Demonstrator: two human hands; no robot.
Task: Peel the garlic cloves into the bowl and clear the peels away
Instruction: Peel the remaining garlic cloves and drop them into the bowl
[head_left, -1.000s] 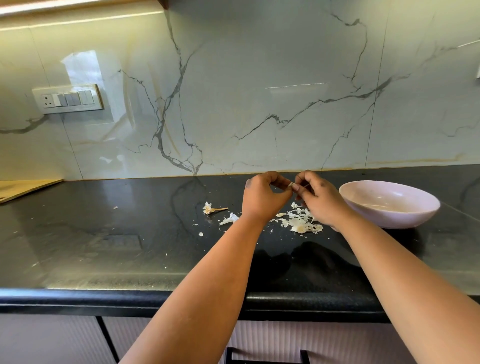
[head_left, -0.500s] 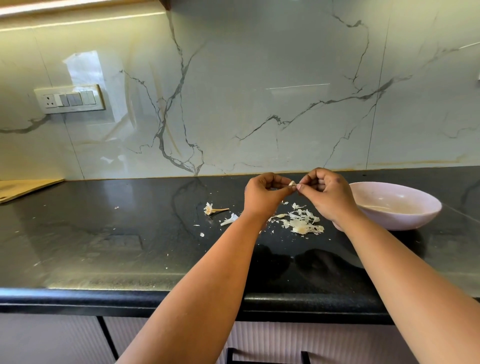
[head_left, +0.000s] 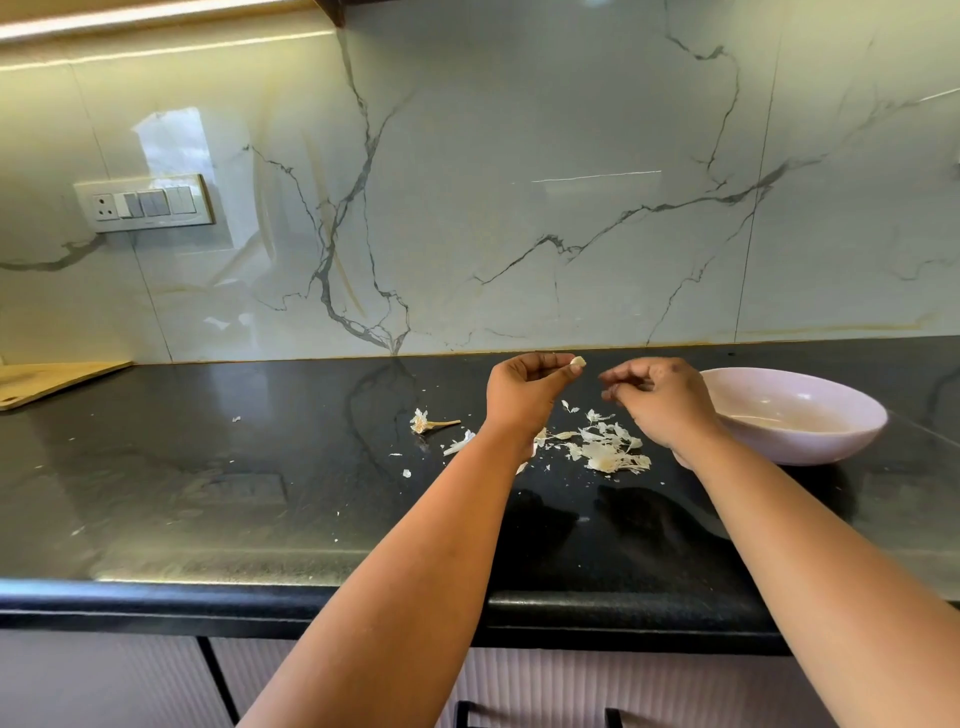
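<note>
Pinching small pale garlic clove (head_left: 578, 361) in left hand (head_left: 524, 395); right hand (head_left: 657, 402) apart, fingers curled, contents unclear; papery white peels (head_left: 608, 449) beside shallow lilac bowl (head_left: 831, 441).

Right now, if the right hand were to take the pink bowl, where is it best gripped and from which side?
Probably the near-left rim of the pink bowl, reached from the left, where the right hand hovers apart from it. The bowl sits upright, wide and shallow with a thin flared rim: a thumb can go inside and fingers under the sloping outer wall. Its contents are unclear.
</note>
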